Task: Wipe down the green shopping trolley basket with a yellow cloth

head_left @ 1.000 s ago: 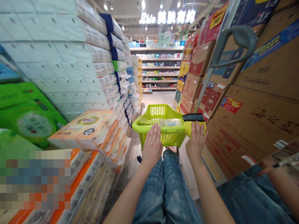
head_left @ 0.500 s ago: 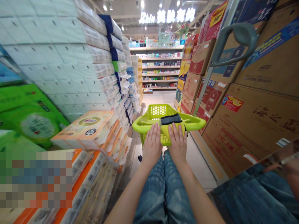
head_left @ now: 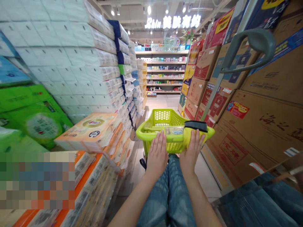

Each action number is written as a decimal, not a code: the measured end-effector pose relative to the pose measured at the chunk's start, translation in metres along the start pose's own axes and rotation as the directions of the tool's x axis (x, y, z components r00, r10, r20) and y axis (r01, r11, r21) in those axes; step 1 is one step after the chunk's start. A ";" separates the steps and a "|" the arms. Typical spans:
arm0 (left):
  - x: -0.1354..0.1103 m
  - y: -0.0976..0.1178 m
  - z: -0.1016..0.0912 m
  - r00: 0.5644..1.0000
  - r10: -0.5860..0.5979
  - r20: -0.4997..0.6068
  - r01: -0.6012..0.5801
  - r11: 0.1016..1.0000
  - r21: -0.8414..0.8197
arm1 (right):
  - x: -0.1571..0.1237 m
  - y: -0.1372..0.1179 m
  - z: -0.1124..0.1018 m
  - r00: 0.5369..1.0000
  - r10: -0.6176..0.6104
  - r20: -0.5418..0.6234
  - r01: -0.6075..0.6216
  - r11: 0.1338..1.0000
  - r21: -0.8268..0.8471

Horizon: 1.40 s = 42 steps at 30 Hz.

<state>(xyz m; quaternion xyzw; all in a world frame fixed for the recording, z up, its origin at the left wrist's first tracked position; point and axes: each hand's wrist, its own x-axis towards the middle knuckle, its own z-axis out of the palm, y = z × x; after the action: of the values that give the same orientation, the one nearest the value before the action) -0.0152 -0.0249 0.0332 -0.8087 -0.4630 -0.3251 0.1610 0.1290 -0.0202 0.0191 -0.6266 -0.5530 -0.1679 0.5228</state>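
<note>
A lime green shopping cart [head_left: 163,118] stands ahead of me in a narrow store aisle. My left hand [head_left: 157,154] lies flat on the near rim of the cart, fingers stretched forward. My right hand [head_left: 191,150] rests beside it on the same rim, fingers extended, just below a black strap [head_left: 196,125] on the handle. A clear label holder [head_left: 174,130] sits on the rim between my two hands. Neither hand wraps around anything. My denim-clad leg [head_left: 169,192] shows below.
Stacked tissue packs [head_left: 78,60] wall the left side, with orange boxes [head_left: 91,130] jutting out low. Brown cartons [head_left: 267,113] tower on the right, with a grey handle [head_left: 248,47] in front. The tiled aisle floor [head_left: 162,101] runs to far shelves [head_left: 163,71].
The cart swung from angled right back toward straight. My right hand slid left along the rim, then right again; the left hand stayed put.
</note>
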 end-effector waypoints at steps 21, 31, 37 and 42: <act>0.001 0.009 0.008 0.998 -0.042 -0.038 0.042 0.999 0.002 | 0.002 -0.007 -0.005 0.996 0.009 0.090 -0.015 0.998 0.062; 0.001 0.003 0.001 1.000 -0.012 -0.018 0.012 1.000 0.010 | 0.002 0.035 -0.003 0.969 -0.216 0.116 0.235 0.954 -0.187; 0.003 0.013 0.008 0.998 -0.043 -0.038 0.043 0.999 -0.014 | 0.018 0.058 -0.016 1.000 0.000 0.023 0.001 0.998 -0.064; 0.001 0.011 0.008 0.998 -0.041 -0.049 0.041 0.999 -0.014 | 0.000 -0.010 -0.002 0.998 0.005 0.056 -0.009 0.996 0.085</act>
<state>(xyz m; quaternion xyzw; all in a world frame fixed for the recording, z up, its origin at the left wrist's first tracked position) -0.0023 -0.0256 0.0281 -0.7918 -0.4731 -0.3515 0.1603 0.1211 -0.0239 0.0246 -0.6101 -0.5718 -0.1249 0.5340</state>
